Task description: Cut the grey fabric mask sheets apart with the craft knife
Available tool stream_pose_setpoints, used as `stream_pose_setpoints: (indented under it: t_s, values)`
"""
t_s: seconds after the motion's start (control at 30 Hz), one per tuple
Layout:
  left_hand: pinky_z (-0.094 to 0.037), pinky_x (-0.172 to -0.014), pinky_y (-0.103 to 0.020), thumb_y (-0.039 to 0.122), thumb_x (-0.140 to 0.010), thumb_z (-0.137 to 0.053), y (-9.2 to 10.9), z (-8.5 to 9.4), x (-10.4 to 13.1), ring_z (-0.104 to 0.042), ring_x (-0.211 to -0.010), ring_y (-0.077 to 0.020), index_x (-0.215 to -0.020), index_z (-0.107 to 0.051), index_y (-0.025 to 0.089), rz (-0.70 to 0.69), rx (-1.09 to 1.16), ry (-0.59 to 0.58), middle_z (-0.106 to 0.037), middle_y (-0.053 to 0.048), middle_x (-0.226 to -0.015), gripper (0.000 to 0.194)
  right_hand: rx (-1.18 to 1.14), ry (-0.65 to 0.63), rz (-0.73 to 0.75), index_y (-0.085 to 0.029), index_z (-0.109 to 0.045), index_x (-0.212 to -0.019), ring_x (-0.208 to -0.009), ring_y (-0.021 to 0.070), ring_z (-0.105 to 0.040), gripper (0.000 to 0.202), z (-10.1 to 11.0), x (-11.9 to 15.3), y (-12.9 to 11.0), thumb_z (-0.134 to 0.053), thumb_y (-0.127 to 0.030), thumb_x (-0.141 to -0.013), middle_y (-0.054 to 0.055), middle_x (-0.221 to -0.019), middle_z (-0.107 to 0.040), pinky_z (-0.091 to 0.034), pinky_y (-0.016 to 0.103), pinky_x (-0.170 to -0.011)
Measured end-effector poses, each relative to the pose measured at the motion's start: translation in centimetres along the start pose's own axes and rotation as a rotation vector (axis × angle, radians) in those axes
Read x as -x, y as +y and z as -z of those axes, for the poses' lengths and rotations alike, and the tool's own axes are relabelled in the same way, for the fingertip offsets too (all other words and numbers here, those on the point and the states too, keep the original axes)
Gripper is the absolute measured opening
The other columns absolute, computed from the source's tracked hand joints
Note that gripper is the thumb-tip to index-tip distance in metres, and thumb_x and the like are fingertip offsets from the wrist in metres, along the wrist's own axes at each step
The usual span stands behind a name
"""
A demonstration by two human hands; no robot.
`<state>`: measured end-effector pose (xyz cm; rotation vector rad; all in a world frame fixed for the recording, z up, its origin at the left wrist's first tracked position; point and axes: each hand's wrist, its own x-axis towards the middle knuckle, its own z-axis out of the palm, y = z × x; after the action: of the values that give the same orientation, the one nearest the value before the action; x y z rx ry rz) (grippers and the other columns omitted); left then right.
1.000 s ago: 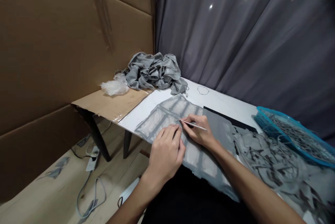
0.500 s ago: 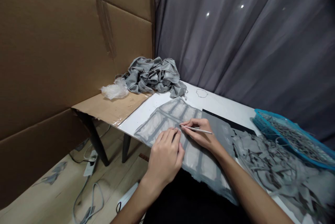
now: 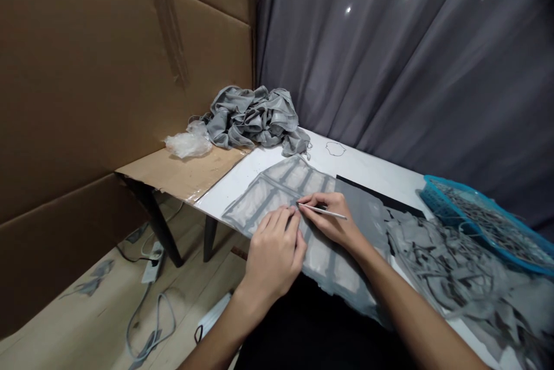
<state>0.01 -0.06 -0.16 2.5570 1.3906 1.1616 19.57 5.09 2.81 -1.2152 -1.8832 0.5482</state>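
A grey fabric sheet with pale rectangular panels (image 3: 318, 249) lies over the table's front edge. My left hand (image 3: 274, 249) rests on it with bent fingers close together; whatever is under the fingertips is hidden. Just right of it, my right hand (image 3: 331, 214) pinches a thin white stick-like tool (image 3: 324, 210), its tip at the sheet beside my left fingertips. The two hands almost meet there.
A heap of grey cloth (image 3: 255, 116) and a clear plastic bag (image 3: 189, 142) sit at the back left. On the right are grey scraps (image 3: 459, 272) and a blue basket (image 3: 485, 220) of thin grey strips. A power strip (image 3: 153, 263) lies on the floor.
The view has tilted slightly downward. Both hands keep nearly the same place on the sheet, with the tool still in my right hand.
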Motion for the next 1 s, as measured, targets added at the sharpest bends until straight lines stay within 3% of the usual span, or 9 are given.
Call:
stream_pose_setpoints:
  t_s: [0.3, 0.47, 0.63, 0.8, 1.0]
  values:
    - [-0.057, -0.114, -0.053, 0.018, -0.105, -0.055, 0.0, -0.2, 0.1, -0.072, -0.131, -0.0354, -0.141, -0.072, 0.014, 0.002, -0.005, 0.005, -0.078, -0.015, -0.141, 0.04, 0.0, 0.018, -0.006, -0.022, -0.076, -0.07, -0.089, 0.0273, -0.085, 0.023, -0.2, -0.1, -0.5, -0.079, -0.026, -0.093, 0.009, -0.098, -0.089, -0.064, 0.036, -0.082]
    - [-0.057, -0.114, -0.053, 0.018, -0.105, -0.056, -0.1, -0.1, 0.1, -0.072, -0.131, -0.0354, -0.14, -0.073, 0.014, -0.004, -0.012, 0.009, -0.079, -0.016, -0.139, 0.039, 0.113, 0.003, 0.091, -0.024, -0.077, -0.077, -0.089, 0.0277, -0.086, 0.022, -0.3, 0.2, 0.1, -0.076, -0.028, -0.098, 0.008, -0.102, -0.089, -0.064, 0.037, -0.081]
    - [-0.058, -0.113, -0.053, 0.017, -0.104, -0.057, -0.1, -0.1, 0.0, -0.072, -0.13, -0.0359, -0.139, -0.074, 0.013, -0.011, -0.006, 0.017, -0.079, -0.016, -0.137, 0.039, 0.398, -0.135, 0.286, -0.025, -0.078, -0.098, -0.094, 0.0262, -0.085, 0.017, 0.0, 0.4, 0.9, -0.065, -0.021, -0.107, 0.009, -0.107, -0.088, -0.062, 0.032, -0.081]
    - [-0.059, -0.112, -0.053, 0.018, -0.105, -0.056, 0.0, 0.0, 0.0, -0.073, -0.127, -0.0362, -0.133, -0.075, 0.012, -0.011, -0.012, 0.016, -0.079, -0.017, -0.135, 0.035, 0.679, -0.283, 0.444, -0.021, -0.073, -0.101, -0.09, 0.0239, -0.081, 0.014, 0.4, -0.1, 0.8, -0.064, -0.012, -0.106, 0.011, -0.105, -0.086, -0.054, 0.029, -0.07]
    - [-0.056, -0.115, -0.052, 0.017, -0.104, -0.058, -0.1, -0.1, -0.1, -0.072, -0.13, -0.0352, -0.135, -0.075, 0.014, -0.011, 0.004, 0.02, -0.08, -0.016, -0.136, 0.035, 0.614, -0.187, 0.361, -0.021, -0.069, -0.097, -0.08, 0.0216, -0.077, 0.017, -0.1, -0.3, 0.7, -0.058, -0.015, -0.108, 0.009, -0.093, -0.084, -0.049, 0.029, -0.068]
